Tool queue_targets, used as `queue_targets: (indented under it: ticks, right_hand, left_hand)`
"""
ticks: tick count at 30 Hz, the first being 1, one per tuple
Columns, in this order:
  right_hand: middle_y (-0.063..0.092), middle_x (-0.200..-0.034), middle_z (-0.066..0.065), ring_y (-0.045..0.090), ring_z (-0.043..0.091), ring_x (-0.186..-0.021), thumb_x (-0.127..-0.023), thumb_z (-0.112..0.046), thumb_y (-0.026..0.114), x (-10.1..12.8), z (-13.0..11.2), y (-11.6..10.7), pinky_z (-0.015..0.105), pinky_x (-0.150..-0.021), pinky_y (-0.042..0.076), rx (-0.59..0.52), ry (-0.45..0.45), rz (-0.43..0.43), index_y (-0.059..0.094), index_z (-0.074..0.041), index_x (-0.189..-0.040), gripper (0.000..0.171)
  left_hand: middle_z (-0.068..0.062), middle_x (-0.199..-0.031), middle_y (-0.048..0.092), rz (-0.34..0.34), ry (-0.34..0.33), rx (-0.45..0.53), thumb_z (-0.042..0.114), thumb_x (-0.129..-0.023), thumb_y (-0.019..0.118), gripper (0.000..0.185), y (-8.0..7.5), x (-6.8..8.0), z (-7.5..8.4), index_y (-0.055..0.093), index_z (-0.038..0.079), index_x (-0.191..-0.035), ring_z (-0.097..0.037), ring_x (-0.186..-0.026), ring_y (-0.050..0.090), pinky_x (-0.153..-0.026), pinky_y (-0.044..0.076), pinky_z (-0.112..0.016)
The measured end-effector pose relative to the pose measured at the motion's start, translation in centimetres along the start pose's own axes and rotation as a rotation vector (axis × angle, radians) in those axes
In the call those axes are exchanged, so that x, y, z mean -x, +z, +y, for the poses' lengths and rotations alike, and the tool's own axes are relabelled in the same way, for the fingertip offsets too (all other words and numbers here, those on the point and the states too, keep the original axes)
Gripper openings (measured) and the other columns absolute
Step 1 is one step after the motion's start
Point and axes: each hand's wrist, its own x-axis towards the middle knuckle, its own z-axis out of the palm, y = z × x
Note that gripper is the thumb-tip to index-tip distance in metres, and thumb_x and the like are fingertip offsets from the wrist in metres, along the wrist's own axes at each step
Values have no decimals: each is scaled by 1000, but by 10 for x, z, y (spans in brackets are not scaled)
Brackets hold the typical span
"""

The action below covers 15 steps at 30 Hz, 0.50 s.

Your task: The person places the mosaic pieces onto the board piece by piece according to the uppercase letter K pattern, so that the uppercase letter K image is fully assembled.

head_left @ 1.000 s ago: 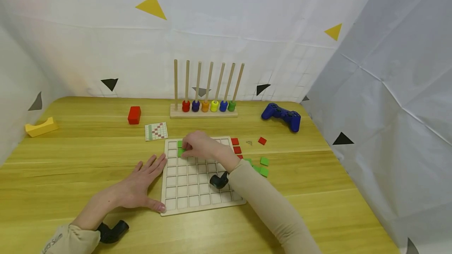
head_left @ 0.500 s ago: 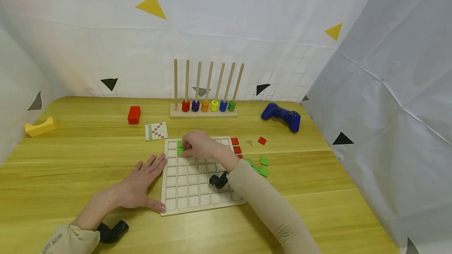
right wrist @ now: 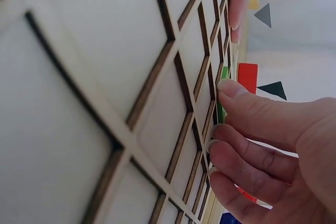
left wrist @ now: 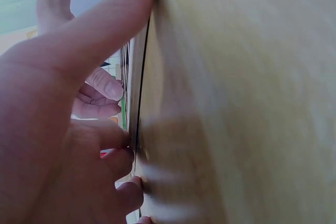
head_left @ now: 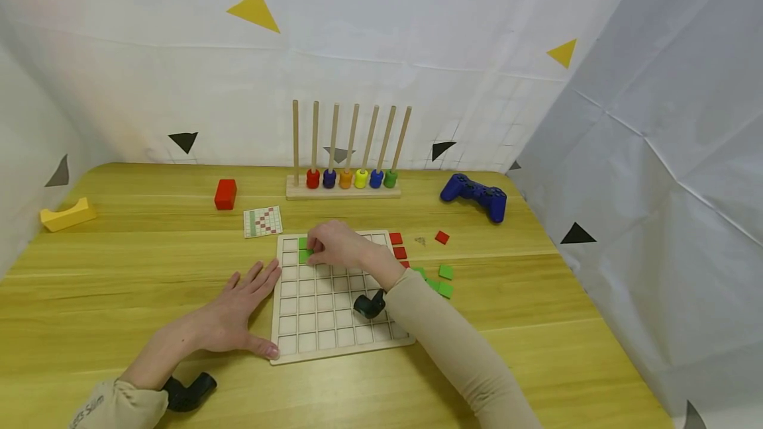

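Observation:
A light wooden grid board (head_left: 324,351) lies on the table with two green square tiles in its upper left cells. Over that corner my right hand (head_left: 338,244) curls its thumb and fingers about the lower green tile (head_left: 304,257), partly covering it; the upper green tile (head_left: 303,243) lies just behind. In the right wrist view the thumb and fingertips meet at the green tile (right wrist: 220,113) on the board's surface. My left hand (head_left: 229,316) is spread flat on the table, its fingertips and thumb touching the board's left edge.
Right of the board lie red tiles (head_left: 399,252) and green tiles (head_left: 445,272). A patterned card (head_left: 262,222), red block (head_left: 225,194), yellow arched block (head_left: 68,215), pegged bead stand (head_left: 344,194) and blue game controller (head_left: 475,196) stand farther back.
The lower green tile has shifted very slightly up toward the upper one and sits more squarely in its cell. Both hands stay nearly still.

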Motion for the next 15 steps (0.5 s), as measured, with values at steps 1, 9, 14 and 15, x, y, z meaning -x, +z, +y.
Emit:
queue_targets:
  ticks: [1,9,14,15]
  right_hand:
    - [69,-91,-5,61,6,-82,-91,-28,75,0,0,0,20,-75,50,0,0,0,72,-12,-104,20]
    - [69,-92,-5,62,5,-83,-91,-27,75,0,0,-1,19,-75,50,-8,6,-13,73,-13,-104,20]
    - [71,-94,-4,63,6,-85,-91,-27,75,-1,0,-1,19,-77,51,-11,3,-22,73,-11,-105,22]
    - [71,-94,-3,63,6,-85,-91,-27,75,-1,1,-2,19,-77,51,-10,3,-24,73,-11,-106,22]
  left_hand:
    - [-22,-167,1,-1,-1,-1,68,-67,79,135,0,0,0,9,-2,-159,-48,-151,-3,-114,-2,-72]
    - [-21,-167,1,-1,-2,1,68,-68,78,134,0,0,0,9,-1,-159,-48,-151,-3,-114,-2,-72]
    - [-22,-167,1,2,-1,-5,68,-67,79,134,0,0,0,9,-2,-159,-48,-151,-3,-114,-2,-72]
    - [-22,-167,1,2,-1,-6,68,-67,79,134,0,0,0,9,-2,-159,-48,-151,-3,-114,-2,-72]
